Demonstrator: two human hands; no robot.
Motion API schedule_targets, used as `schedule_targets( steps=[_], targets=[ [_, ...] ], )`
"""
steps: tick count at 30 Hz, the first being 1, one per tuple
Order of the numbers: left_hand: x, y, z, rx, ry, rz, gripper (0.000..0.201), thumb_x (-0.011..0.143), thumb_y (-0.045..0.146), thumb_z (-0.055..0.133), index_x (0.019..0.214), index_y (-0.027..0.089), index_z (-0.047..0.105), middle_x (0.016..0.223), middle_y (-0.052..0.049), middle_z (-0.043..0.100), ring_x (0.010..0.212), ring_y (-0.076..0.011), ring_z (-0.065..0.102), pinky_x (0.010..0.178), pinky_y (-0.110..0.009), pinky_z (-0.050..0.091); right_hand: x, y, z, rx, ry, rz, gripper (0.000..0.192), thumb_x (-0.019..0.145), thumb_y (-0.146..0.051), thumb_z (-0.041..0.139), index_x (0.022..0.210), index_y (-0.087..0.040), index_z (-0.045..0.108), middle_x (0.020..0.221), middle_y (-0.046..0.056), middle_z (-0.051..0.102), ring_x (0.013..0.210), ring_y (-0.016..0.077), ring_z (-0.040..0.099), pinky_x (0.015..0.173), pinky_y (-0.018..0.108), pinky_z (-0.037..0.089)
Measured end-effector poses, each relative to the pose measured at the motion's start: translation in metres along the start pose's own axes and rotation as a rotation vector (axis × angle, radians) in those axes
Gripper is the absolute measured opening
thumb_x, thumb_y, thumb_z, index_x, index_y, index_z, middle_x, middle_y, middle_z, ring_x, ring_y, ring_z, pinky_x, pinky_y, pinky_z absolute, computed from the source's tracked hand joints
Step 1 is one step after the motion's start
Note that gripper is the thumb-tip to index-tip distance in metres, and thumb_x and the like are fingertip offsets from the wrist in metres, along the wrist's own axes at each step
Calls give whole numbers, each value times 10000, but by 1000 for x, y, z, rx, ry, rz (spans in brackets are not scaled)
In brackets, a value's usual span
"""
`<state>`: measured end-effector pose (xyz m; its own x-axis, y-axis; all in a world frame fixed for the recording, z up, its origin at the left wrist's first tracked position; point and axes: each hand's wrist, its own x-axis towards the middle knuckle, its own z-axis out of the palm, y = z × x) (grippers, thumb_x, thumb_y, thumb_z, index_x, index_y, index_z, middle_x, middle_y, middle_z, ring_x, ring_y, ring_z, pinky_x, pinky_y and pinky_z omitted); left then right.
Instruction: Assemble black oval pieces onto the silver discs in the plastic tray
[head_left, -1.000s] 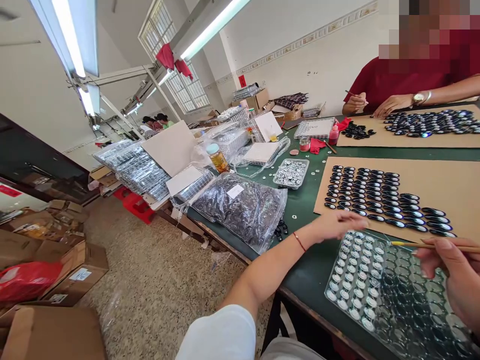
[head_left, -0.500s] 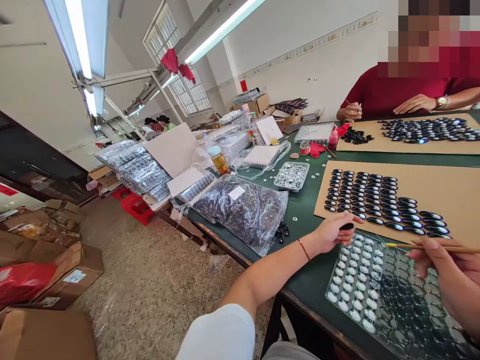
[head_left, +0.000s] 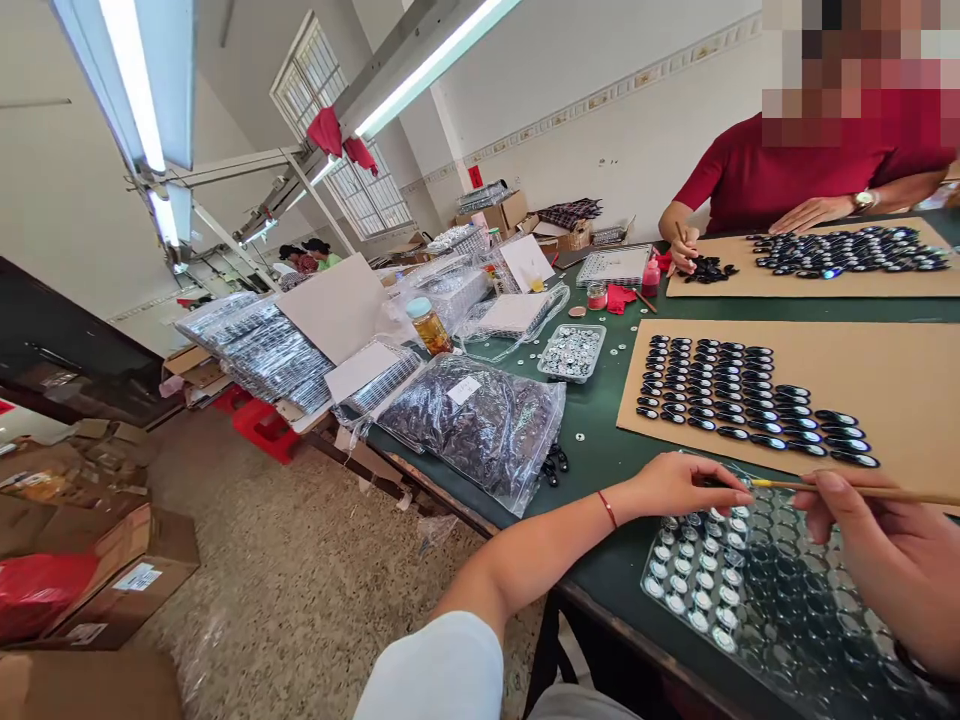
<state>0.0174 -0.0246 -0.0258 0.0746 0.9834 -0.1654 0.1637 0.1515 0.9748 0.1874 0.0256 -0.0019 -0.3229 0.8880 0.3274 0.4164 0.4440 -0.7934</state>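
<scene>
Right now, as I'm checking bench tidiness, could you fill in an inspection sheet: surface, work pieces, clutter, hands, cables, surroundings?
Surface: green tabletop, with loose small discs on it.
Work pieces: white pieces in part of a clear tray; black ovals in rows on a cardboard sheet.
Clutter: filled plastic bag, tub of small pieces, lidded jar.
Left hand: fingers over the tray, near the tip of a thin brush; grip unclear.
Right hand: holds the brush.
Cables: nothing seen on the tabletop.
Surroundings: co-worker in red opposite, lamps overhead, boxes on the left.
</scene>
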Motion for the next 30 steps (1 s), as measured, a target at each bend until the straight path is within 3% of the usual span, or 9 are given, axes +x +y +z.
schedule_targets(
  steps=[5, 11, 22, 30],
  targets=[
    [-3, 5, 2, 174, 118, 5, 467, 613, 459, 644, 988, 182, 633, 684, -7, 561, 620, -106, 465, 563, -212, 340, 1, 4, 1, -7, -110, -18, 260, 795, -507, 400, 743, -294, 539, 554, 7, 569, 500, 198, 552, 492, 326, 426],
    [-8, 14, 3, 265, 72, 14, 446, 675, 467, 588, 1033, 204, 627, 571, 15, 487, 526, -82, 378, 500, -200, 270, -2, 4, 3, -102, -153, -118, 289, 814, -496, 352, 792, -279, 542, 531, -1, 560, 457, 183, 537, 436, 295, 398],
    [-6, 13, 7, 163, 156, -32, 369, 644, 348, 648, 981, 199, 655, 651, -8, 588, 562, -92, 490, 525, -194, 362, 0, 4, 6, -175, -98, -284, 261, 847, -405, 376, 774, -226, 551, 571, 15, 595, 501, 176, 564, 452, 268, 387],
    [8, 6, 1, 95, 118, 113, 323, 670, 274, 627, 970, 153, 638, 921, -70, 638, 685, -112, 557, 640, -234, 454, 6, -5, 8, -101, -101, -381, 263, 886, -292, 340, 759, -186, 544, 680, 24, 617, 580, 134, 563, 540, 236, 388]
  ],
)
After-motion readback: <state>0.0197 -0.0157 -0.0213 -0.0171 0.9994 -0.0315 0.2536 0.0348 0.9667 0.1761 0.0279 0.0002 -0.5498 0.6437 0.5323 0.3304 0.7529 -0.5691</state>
